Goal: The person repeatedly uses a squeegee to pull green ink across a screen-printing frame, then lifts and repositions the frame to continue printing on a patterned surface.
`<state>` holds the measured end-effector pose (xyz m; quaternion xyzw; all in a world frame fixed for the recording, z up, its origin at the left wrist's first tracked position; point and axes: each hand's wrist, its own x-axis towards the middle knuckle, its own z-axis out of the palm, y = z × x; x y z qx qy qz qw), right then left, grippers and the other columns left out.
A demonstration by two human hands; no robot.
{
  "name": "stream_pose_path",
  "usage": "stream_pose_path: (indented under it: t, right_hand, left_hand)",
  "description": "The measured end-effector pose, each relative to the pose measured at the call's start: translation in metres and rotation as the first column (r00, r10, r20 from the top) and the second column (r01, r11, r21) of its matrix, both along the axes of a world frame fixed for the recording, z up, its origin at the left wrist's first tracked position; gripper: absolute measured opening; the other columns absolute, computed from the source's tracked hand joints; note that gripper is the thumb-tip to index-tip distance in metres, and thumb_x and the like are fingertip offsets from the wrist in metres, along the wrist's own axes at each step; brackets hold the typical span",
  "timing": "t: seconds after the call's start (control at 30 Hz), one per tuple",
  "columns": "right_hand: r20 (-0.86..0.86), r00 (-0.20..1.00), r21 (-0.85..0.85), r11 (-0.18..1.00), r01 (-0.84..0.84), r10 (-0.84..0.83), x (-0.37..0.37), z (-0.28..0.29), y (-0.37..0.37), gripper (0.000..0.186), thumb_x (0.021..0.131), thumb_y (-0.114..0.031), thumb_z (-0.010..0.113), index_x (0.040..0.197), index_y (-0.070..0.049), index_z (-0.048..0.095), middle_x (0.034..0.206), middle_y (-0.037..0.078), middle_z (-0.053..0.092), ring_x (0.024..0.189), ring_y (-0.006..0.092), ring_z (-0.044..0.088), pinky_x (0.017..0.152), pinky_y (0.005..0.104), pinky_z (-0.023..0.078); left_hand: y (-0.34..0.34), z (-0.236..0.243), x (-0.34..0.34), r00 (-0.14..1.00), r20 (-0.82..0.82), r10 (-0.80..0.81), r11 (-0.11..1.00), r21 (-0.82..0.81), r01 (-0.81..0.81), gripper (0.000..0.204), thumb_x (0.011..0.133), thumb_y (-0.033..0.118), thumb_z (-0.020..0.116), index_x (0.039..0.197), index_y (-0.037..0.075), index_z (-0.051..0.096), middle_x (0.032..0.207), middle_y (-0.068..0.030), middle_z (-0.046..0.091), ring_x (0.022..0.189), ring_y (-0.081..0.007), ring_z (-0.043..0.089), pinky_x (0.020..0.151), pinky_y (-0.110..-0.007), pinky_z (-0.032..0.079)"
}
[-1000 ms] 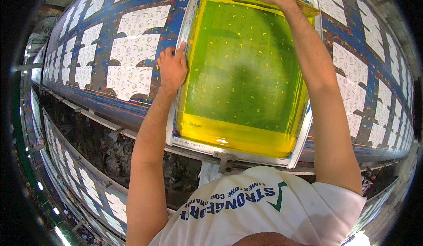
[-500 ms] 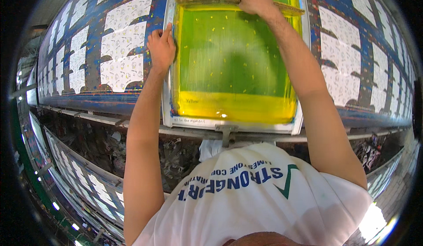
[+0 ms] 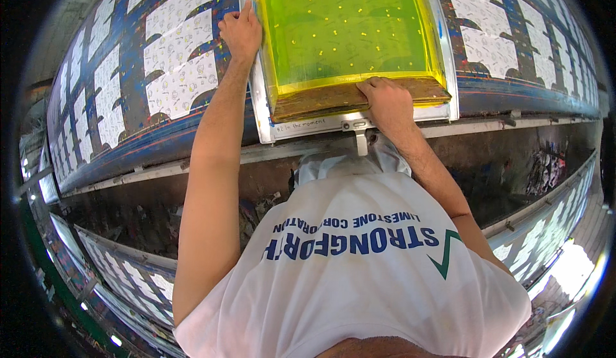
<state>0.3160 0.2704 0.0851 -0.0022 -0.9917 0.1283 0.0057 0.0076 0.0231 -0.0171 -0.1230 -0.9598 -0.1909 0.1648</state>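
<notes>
My left hand rests at the outer left edge of a metal screen frame, fingers spread and bent, index fingertip on the rail. The frame holds a translucent yellow-green mesh with small yellow specks and faint shapes showing through. My right hand is closed on a long wooden squeegee, smeared with yellow, lying across the near end of the mesh. Below my right hand a metal bracket sticks out from the frame's front rail.
The long blue printing table, spattered with ink, carries white cut fabric panels on both sides of the screen. A metal rail runs along its front, above a dark gap. Another table with white panels lies at the lower left.
The squeegee in my right hand has travelled from the far end of the screen to its near end. My left hand stays at the frame's left edge.
</notes>
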Motion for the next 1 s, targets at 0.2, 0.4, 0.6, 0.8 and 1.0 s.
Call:
stream_pose_path:
  t: [0.2,0.4,0.6,0.8,1.0]
  right_hand:
    - [0.053,0.998,0.032,0.999,-0.037,0.036,-0.015,0.008,0.012,0.036,0.074,-0.003,0.072,0.105,-0.016,0.082,0.092,0.009,0.074,0.087,0.0319,0.074,0.075,0.0454,0.06]
    - [0.144,0.988,0.039,0.997,-0.067,0.061,0.0,0.018,0.012,0.037,0.074,-0.003,0.073,0.108,-0.015,0.081,0.094,0.009,0.074,0.091,0.0323,0.073,0.079,0.0457,0.06]
    - [0.073,0.984,-0.088,0.984,-0.158,0.164,0.032,0.015,0.016,0.042,0.071,-0.006,0.078,0.113,-0.008,0.075,0.108,0.012,0.071,0.106,0.0325,0.069,0.089,0.0451,0.059]
    - [0.178,0.934,-0.378,0.898,-0.226,0.31,0.058,0.021,0.05,0.06,0.08,-0.005,0.074,0.139,-0.003,0.063,0.143,0.018,0.06,0.134,0.0358,0.056,0.114,0.044,0.045]
    - [-0.002,0.995,-0.552,0.829,0.086,-0.104,0.065,0.007,0.164,0.056,0.086,-0.017,0.078,0.136,0.002,0.062,0.137,0.024,0.062,0.129,0.0414,0.059,0.11,0.0471,0.049]
  left_hand:
    - [-0.001,-0.001,-0.001,1.0,0.0,-0.009,1.0,-0.007,0.009,0.04,0.104,0.038,0.057,0.14,0.028,0.071,0.124,-0.0174,0.062,0.116,-0.0395,0.052,0.097,-0.058,0.045]
    - [-0.002,-0.005,-0.001,1.0,-0.009,0.007,1.0,0.008,-0.007,0.043,0.101,0.046,0.061,0.138,0.028,0.072,0.123,-0.0161,0.062,0.116,-0.0388,0.052,0.098,-0.058,0.045]
    - [-0.005,-0.007,-0.007,0.999,-0.041,0.011,0.996,-0.084,-0.015,0.047,0.095,0.051,0.068,0.137,0.029,0.073,0.121,-0.0175,0.064,0.114,-0.0394,0.055,0.097,-0.056,0.047]
    - [-0.011,-0.006,-0.011,0.993,-0.111,-0.04,0.994,-0.11,0.027,0.045,0.095,0.044,0.072,0.137,0.028,0.073,0.115,-0.0174,0.066,0.108,-0.0393,0.059,0.095,-0.054,0.05]
    - [-0.005,0.005,-0.008,1.0,0.007,0.02,0.999,-0.034,-0.02,0.045,0.093,0.041,0.076,0.134,0.024,0.075,0.107,-0.0131,0.067,0.101,-0.0317,0.064,0.093,-0.051,0.051]
